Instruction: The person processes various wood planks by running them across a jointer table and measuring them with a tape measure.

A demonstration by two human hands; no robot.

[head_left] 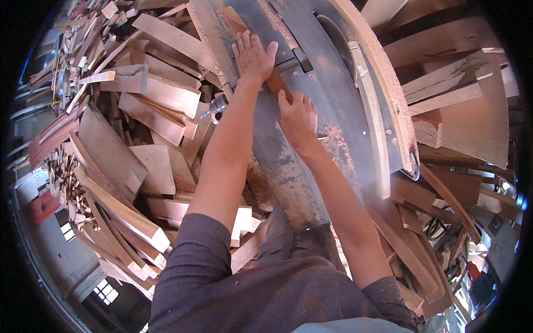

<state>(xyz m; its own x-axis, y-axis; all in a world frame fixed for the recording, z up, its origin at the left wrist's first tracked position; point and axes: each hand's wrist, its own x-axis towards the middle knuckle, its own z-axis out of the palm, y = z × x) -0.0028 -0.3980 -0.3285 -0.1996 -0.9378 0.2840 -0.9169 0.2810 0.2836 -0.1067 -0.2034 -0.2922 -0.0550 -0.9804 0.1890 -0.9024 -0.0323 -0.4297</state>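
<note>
Hands: left (pixel 254 55) flat on wood strip (pixel 276 83); right (pixel 297 115) behind, seemingly gripping its end.

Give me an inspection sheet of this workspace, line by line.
Surface: grey metal saw table, dusted with sawdust.
Job's things: narrow reddish wood strip lying flat on the table.
Clutter: heap of wood offcuts at left; more boards at right.
Grips: left hand flat on the strip; right hand pressing its near end.
Cables: nothing seen.
Surroundings: long wooden fence along the table's right side.
</note>
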